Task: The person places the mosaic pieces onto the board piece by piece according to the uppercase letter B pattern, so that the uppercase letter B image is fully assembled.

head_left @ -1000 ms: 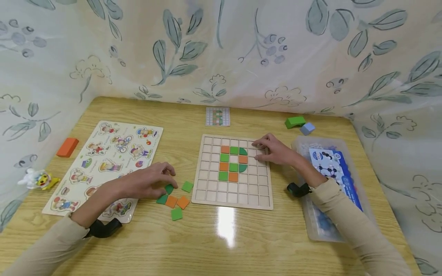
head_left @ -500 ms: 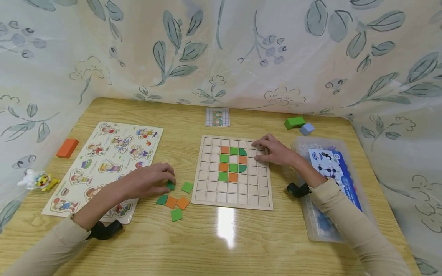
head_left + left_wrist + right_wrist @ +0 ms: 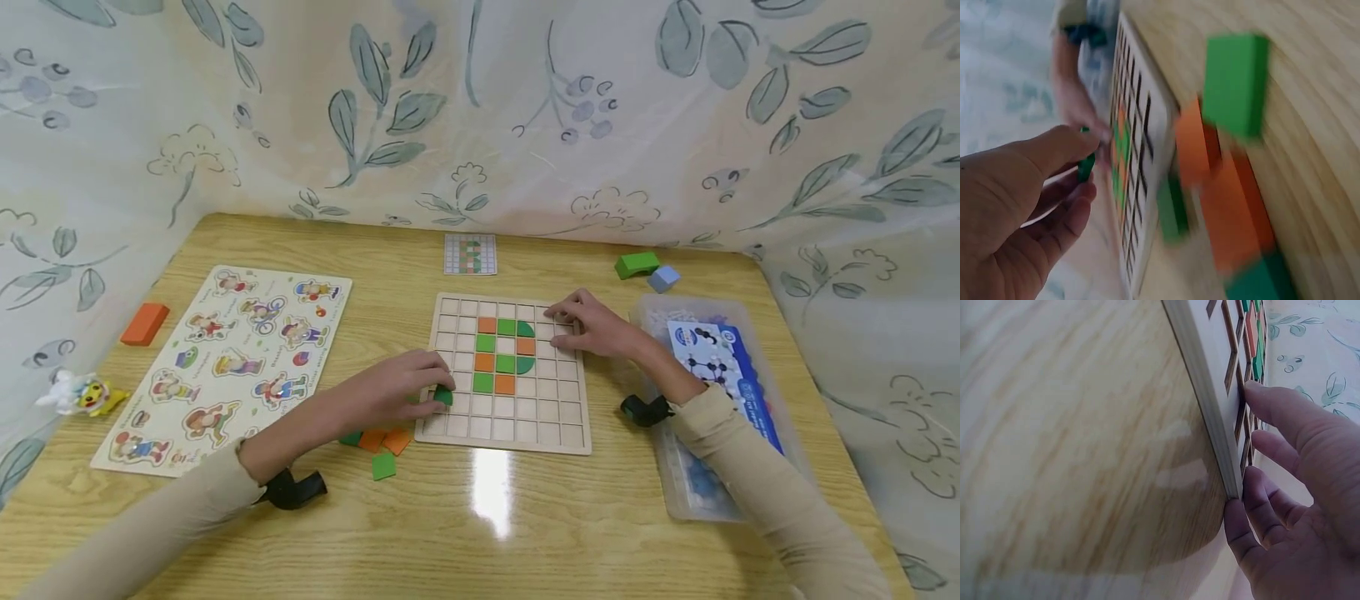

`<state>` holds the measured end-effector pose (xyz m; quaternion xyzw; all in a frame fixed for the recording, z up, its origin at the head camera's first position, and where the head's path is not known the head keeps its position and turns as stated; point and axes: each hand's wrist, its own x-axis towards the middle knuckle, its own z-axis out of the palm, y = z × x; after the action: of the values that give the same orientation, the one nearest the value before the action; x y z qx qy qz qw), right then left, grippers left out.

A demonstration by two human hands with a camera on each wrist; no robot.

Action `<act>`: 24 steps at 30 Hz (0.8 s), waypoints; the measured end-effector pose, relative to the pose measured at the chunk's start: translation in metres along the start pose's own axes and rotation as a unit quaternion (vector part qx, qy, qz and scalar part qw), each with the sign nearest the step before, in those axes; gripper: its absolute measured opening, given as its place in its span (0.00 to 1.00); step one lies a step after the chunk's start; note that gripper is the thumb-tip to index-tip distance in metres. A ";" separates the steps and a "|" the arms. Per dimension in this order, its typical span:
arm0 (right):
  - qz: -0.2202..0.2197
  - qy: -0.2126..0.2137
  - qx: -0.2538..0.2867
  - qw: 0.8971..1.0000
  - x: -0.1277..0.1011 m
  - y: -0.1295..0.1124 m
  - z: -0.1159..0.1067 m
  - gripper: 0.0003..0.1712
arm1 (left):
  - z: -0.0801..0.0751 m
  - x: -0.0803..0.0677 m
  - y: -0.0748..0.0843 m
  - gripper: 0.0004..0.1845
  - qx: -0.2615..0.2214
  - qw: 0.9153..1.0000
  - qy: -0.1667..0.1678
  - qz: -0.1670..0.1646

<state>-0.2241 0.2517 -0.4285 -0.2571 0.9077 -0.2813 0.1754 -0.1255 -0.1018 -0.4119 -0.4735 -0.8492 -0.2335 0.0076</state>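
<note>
My left hand (image 3: 401,383) is over the left edge of the wooden grid board (image 3: 525,425), pinching a dark green tile with a rounded side (image 3: 444,395) between thumb and fingers. In the left wrist view the same green tile (image 3: 1086,164) shows on edge, above the board. Orange, green and dark green tiles (image 3: 506,364) form a pattern in the board's cells. My right hand (image 3: 596,327) rests on the board's right side. The right wrist view shows its thumb and fingertips (image 3: 1254,394) touching the board, one at the edge.
Loose tiles (image 3: 384,466) lie left of the board, partly hidden by my left arm. A small pattern card (image 3: 470,254) lies behind it. A picture puzzle (image 3: 225,358) lies at left, a lidded plastic box (image 3: 675,492) at right. Blocks (image 3: 637,265) stand at the back right.
My left hand has picked up the dark green tile from the loose tiles and moved right with it, over the board's left edge. My right hand has stayed in place.
</note>
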 end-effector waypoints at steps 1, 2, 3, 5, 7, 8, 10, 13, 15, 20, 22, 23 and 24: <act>0.000 -0.001 0.001 1.000 0.000 0.000 0.000 0.28 | 0.003 0.005 0.003 0.10 -0.002 1.000 -0.005 0.004; -0.001 -0.001 0.003 1.000 0.000 -0.001 0.000 0.28 | 0.007 0.010 0.006 0.10 -0.001 1.000 -0.010 0.008; -0.001 -0.001 0.003 1.000 0.000 -0.001 0.000 0.28 | 0.011 0.014 0.008 0.10 0.004 1.000 -0.012 0.013; -0.001 0.000 0.003 1.000 -0.001 -0.001 -0.001 0.28 | 0.017 0.025 0.013 0.08 0.011 1.000 -0.018 0.019; 0.001 0.001 0.003 1.000 -0.001 -0.001 -0.001 0.28 | 0.023 0.037 0.017 0.08 0.016 0.999 -0.022 0.023; 0.001 0.002 0.002 1.000 -0.002 -0.001 -0.002 0.28 | 0.026 0.044 0.019 0.07 0.018 0.999 -0.024 0.023; 0.001 0.003 0.000 1.000 -0.002 0.000 -0.001 0.28 | 0.030 0.057 0.022 0.07 0.018 0.999 -0.031 0.020; -0.001 0.003 -0.001 1.000 -0.001 0.002 0.000 0.28 | 0.035 0.073 0.025 0.09 0.019 0.998 -0.048 0.020; -0.002 0.003 0.001 1.000 0.000 0.002 0.000 0.28 | 0.036 0.079 0.027 0.09 0.018 0.998 -0.058 0.024; 0.000 0.003 0.004 1.000 -0.001 0.001 0.000 0.28 | 0.038 0.087 0.031 0.09 0.020 0.997 -0.068 0.043; -0.002 0.003 0.006 1.000 -0.001 0.000 0.000 0.28 | 0.038 0.088 0.031 0.08 0.024 0.996 -0.069 0.047; -0.002 0.002 0.007 1.000 -0.001 0.000 0.000 0.28 | 0.038 0.088 0.031 0.08 0.027 0.996 -0.068 0.047; -0.004 0.002 0.008 1.000 -0.001 0.000 0.000 0.28 | 0.038 0.088 0.030 0.08 0.027 0.996 -0.069 0.045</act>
<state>-0.2234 0.2521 -0.4279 -0.2583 0.9048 -0.2899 0.1749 -0.1418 -0.0022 -0.4134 -0.5260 -0.8316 -0.1762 -0.0276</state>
